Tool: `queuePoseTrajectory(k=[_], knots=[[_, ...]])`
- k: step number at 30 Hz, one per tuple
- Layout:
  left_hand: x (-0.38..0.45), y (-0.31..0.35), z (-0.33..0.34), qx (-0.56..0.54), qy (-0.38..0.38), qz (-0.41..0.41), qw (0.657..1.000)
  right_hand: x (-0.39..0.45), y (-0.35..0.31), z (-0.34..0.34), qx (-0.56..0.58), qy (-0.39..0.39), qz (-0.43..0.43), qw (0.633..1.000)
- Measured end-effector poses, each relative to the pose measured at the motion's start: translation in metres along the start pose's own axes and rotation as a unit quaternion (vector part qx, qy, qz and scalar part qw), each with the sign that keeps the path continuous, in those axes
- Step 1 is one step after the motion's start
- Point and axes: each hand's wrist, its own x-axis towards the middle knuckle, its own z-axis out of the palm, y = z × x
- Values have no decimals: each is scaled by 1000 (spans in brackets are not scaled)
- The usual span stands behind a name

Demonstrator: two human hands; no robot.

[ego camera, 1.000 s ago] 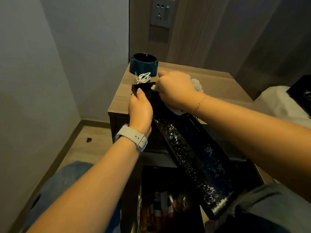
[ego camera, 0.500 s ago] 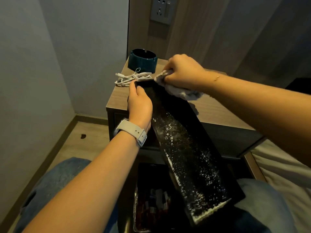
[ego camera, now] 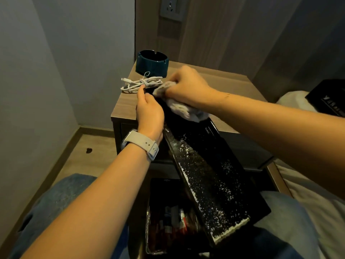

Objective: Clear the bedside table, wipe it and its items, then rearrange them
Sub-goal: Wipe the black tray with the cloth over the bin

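Head view, item list. Black tray point(ego camera: 203, 176): long, glossy, speckled w/ white flecks, tilted; far end at the front edge of the tabletop point(ego camera: 220, 85), near end low over the person's lap. Left hand point(ego camera: 149, 111): fingers curled round the tray's far left edge, gripping it; pale watch strap point(ego camera: 141, 143) on the wrist. Right hand point(ego camera: 186, 85): clenched on a white cloth point(ego camera: 179, 105), pressing it to the tray's far end; thin bracelet at the wrist. Cloth trails down across the tray surface toward the right. Tabletop, wood-tone: white cable point(ego camera: 141, 84), bundled and tied, just beside the left fingertips at the front left; dark teal ashtray point(ego camera: 151, 62) behind it at the back left corner. Second dark tray or box point(ego camera: 168, 217) below, on the lap, under the tilted tray's near end, w/ small packets inside, contents blurred. Wall socket point(ego camera: 172, 9) above the table. Bed w/ white linen point(ego camera: 308, 184) to the right; black box point(ego camera: 326, 99) on it.
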Motion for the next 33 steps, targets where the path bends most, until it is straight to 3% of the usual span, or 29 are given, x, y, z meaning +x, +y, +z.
queuePoseTrajectory(k=[4, 10, 21, 28, 33], knots=[[3, 3, -5, -40, -18, -42, 998, 11, -1, 35, -101, 22, -36, 994], [5, 9, -7, -96, -19, -80, 992, -17, 5, 25, -61, -58, -125, 989], [-7, 13, -1, -53, 25, -54, 997, -105, 5, -6, -160, -175, -273, 932], [-11, 15, -2, -43, 28, -38, 998, -115, 9, -35, -154, -282, -274, 906], [-12, 11, -1, 8, -13, -14, 1000, -59, 13, -71, -136, -187, -193, 953]])
